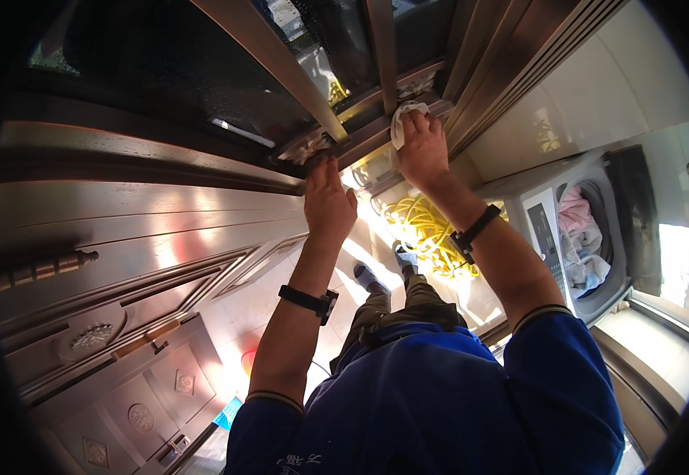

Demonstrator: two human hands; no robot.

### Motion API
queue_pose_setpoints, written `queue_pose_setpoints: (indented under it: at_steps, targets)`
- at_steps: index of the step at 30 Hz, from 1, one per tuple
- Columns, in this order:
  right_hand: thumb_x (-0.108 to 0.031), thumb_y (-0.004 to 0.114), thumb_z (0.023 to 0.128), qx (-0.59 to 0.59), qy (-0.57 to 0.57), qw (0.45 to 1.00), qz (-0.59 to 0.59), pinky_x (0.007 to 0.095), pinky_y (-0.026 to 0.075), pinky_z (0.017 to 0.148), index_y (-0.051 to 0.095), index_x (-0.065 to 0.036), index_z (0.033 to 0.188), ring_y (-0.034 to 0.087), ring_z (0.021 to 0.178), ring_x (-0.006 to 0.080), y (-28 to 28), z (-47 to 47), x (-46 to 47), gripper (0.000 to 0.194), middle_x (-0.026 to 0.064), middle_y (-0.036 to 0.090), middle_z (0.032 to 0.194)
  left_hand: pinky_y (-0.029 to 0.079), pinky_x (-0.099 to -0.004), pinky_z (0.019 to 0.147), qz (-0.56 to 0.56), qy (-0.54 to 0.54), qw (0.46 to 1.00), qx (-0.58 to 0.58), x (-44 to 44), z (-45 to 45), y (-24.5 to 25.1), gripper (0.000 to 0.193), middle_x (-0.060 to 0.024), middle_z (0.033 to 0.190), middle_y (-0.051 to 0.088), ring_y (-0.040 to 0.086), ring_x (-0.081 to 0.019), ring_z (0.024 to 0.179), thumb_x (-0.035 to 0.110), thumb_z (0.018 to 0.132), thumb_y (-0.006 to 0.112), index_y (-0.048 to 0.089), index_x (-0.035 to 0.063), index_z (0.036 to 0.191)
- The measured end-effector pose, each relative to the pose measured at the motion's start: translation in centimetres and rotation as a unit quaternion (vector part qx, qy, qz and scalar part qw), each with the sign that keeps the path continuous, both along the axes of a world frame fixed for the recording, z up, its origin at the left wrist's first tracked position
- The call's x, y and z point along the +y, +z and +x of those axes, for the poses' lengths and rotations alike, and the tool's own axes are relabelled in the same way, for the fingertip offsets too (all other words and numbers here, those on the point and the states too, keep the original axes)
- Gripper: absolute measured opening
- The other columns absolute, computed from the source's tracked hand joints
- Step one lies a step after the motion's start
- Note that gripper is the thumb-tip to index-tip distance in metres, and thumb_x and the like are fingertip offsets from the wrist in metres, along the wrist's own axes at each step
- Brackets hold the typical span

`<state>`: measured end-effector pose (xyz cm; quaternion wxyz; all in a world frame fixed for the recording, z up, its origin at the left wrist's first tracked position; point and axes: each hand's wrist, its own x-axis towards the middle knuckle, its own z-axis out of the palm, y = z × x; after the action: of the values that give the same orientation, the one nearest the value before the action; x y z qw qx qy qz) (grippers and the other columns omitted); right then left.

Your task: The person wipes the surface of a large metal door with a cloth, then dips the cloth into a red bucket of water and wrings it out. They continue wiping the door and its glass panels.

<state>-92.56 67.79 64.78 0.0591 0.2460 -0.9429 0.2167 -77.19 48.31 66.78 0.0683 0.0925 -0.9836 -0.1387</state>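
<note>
A white cloth [400, 126] is bunched under the fingers of my right hand [424, 153], pressed to the lower rail [374, 138] of a brown metal door or window frame. My left hand [329, 205] reaches up to the same frame, left of the right hand. Its fingers are stretched out, the thumb stands apart, and I see nothing held in it. Dark glass panes [160, 71] with droplets on them fill the space above the left hand. Ornate metal pieces [308, 148] sit at the bottom corners of the panes.
A coil of yellow hose [421, 222] lies on the floor by my feet. To the right stands a top-loading washing machine [534, 205], lid up, with laundry [582, 237] inside. A brown panelled door [148, 398] with a handle is at the lower left, near a blue perforated item [227, 414].
</note>
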Motion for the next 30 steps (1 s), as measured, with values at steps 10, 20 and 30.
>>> queue_pose_setpoints:
  at_steps: [10,20,30]
  targets:
    - [-0.012,0.074,0.079,0.043,-0.043,0.998,0.004,0.0548,0.046,0.115,0.055,-0.008,0.149,0.050,0.137,0.0449,-1.3,-0.8,0.9,0.073,0.0130,0.054,0.153,0.039,-0.0465,0.124,0.005,0.010,1.000,-0.018,0.1,-0.1,-0.4,0.077,-0.0207,0.159,0.046,0.044,-0.0402,0.148,0.019,0.090,0.078,0.046,-0.0034,0.156]
    - [-0.016,0.065,0.084,0.070,-0.070,0.995,0.011,0.0506,0.037,0.119,0.063,0.005,0.140,0.051,0.134,0.0428,-2.1,-0.4,-1.6,0.060,0.0182,0.058,0.147,0.038,-0.0484,0.123,-0.011,0.005,1.000,-0.014,0.4,0.0,-0.5,0.077,-0.0237,0.159,0.046,0.044,-0.0416,0.148,0.018,0.089,0.078,0.044,-0.0055,0.155]
    - [0.003,0.062,0.085,-0.032,-0.041,0.943,-0.327,0.0520,0.055,0.080,0.069,-0.001,0.107,0.067,0.088,0.0447,-1.1,2.8,-5.5,0.023,0.0244,0.069,0.103,0.040,-0.0489,0.123,-0.018,0.003,1.000,0.006,0.9,-0.2,-0.4,0.076,-0.0263,0.157,0.046,0.044,-0.0443,0.147,0.014,0.092,0.077,0.042,-0.0067,0.157]
